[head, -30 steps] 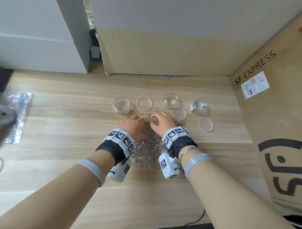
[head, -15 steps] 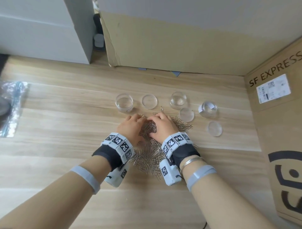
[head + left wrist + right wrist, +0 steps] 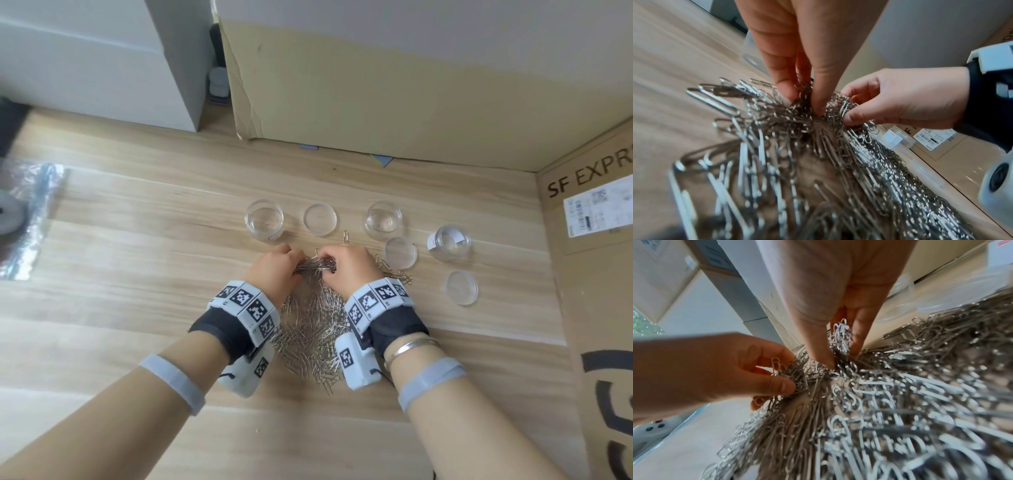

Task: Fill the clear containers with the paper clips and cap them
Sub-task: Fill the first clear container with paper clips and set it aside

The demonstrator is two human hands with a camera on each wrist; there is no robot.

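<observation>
A heap of silver paper clips (image 3: pixel 310 329) lies on the wooden table between my wrists. At its far edge my left hand (image 3: pixel 297 264) and right hand (image 3: pixel 327 263) each pinch a bunch of clips, fingertips almost touching. In the left wrist view my left hand (image 3: pixel 804 102) grips clips between thumb and fingers; in the right wrist view my right hand (image 3: pixel 841 353) does the same. Three clear containers (image 3: pixel 264 219) (image 3: pixel 383 217) (image 3: pixel 449 240) stand open and empty beyond the heap. Their lids (image 3: pixel 320 219) (image 3: pixel 400 253) (image 3: pixel 462 287) lie beside them.
A large cardboard box (image 3: pixel 394 85) stands along the back and another box (image 3: pixel 599 274) along the right. A white box (image 3: pixel 96 58) is at the back left. A crumpled plastic bag (image 3: pixel 30 212) lies at the left. One loose clip (image 3: pixel 346 236) lies past my hands.
My hands, earlier spread over the heap, have drawn together and curled round bunches of clips at its far edge. The head view has shifted slightly left.
</observation>
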